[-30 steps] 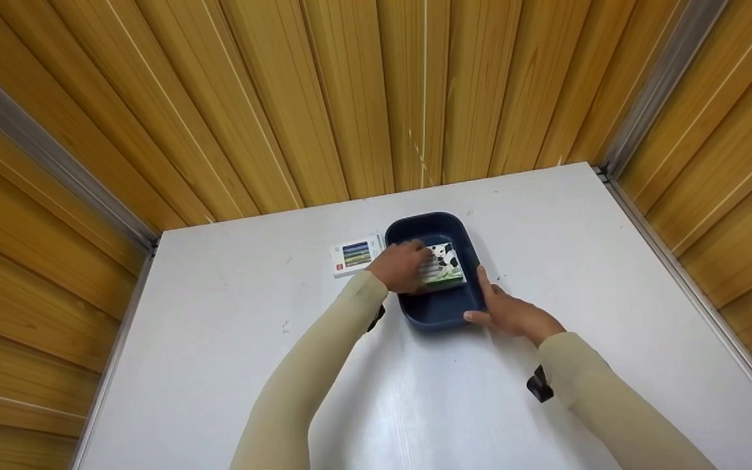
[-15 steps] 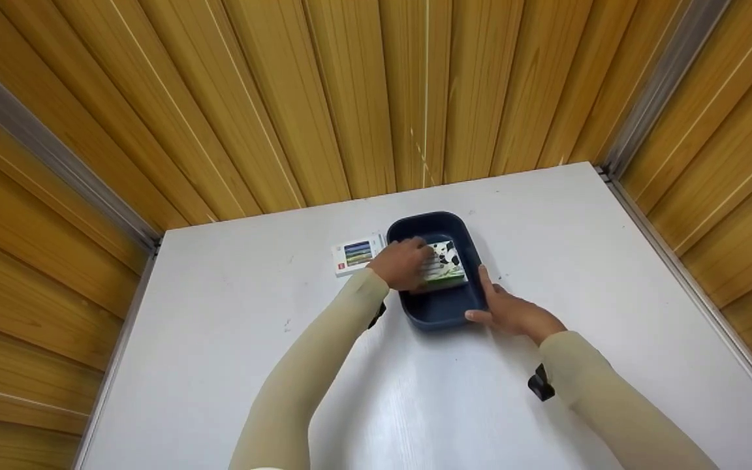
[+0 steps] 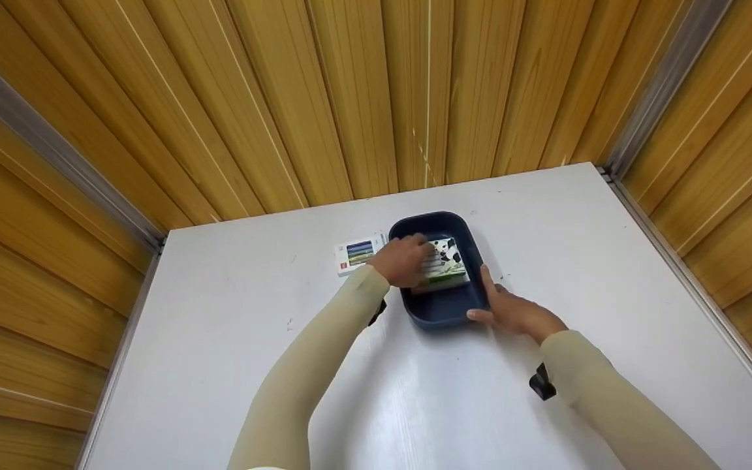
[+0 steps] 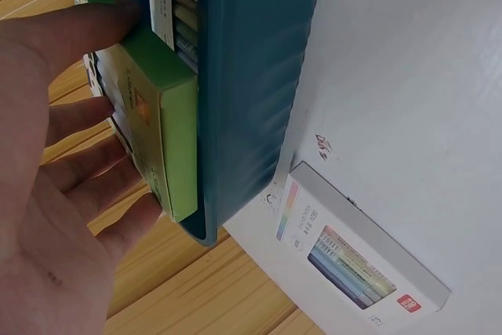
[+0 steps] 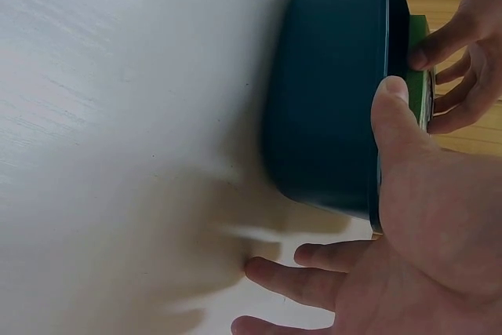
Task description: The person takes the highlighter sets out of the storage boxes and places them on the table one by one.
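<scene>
My left hand reaches into a dark blue plastic bin and holds a green-and-white box with a panda print. In the left wrist view the thumb lies on the green side of this box, the other fingers on its printed face. Beneath it, inside the bin, shows part of a white box of coloured pens. My right hand rests against the bin's right side near the front corner. Its thumb touches the rim, and the other fingers stretch out straight along the outside in the right wrist view.
Just left of the bin, a white windowed box of coloured pens lies on the white table. Wood-patterned panels rise behind the table and at both sides.
The far edge of the panda-print box has shifted slightly toward the back of the bin, with my left hand on it. My right hand stays at the bin's side.
</scene>
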The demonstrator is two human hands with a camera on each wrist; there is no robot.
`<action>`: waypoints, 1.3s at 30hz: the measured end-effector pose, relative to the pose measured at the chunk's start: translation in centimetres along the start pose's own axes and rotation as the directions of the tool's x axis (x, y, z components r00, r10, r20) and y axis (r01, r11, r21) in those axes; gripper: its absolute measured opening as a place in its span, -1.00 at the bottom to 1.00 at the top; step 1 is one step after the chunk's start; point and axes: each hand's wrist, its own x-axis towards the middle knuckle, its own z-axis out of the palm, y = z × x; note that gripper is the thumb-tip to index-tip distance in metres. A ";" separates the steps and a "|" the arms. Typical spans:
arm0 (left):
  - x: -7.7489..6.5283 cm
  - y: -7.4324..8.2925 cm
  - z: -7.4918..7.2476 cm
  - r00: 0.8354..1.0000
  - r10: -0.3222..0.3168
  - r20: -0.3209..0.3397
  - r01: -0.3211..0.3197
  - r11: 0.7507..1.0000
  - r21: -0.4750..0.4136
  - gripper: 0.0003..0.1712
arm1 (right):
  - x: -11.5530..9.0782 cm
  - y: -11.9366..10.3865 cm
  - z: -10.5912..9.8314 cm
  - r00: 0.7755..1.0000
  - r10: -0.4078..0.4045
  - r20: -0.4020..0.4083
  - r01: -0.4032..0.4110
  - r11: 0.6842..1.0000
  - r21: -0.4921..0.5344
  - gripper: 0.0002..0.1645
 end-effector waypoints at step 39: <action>-0.8 -1.0 0.0 0.999 -0.040 0.014 0.041 0.999 -0.014 -0.33 | 0.3 0.0 0.1 1.000 0.028 0.012 -0.028 0.999 -0.022 0.31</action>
